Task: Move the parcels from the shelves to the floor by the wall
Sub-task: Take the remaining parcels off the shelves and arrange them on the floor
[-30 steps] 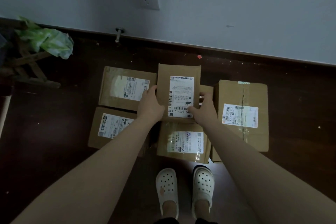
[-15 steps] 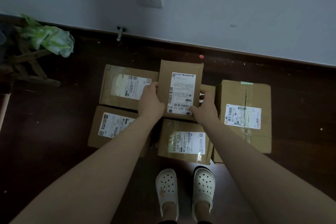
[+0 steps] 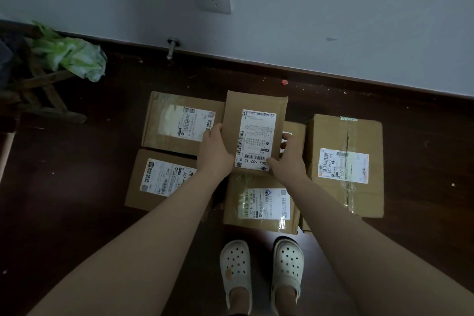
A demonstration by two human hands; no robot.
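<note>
Both hands grasp one small parcel over the cluster of parcels on the dark floor near the wall; left hand grips its left edge; right hand grips its right lower corner. Around it: upper-left box, lower-left box, front box, large right box; white clogs just behind.

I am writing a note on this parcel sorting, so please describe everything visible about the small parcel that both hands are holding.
The held parcel is a small brown cardboard box, flat and oblong, long side pointing toward the wall. A white shipping label with barcodes and "502 602-12 812" covers most of its top. The left hand grips its left edge, the right hand its near right corner. It overlaps other parcels on the floor; whether it rests on them is unclear.
</note>
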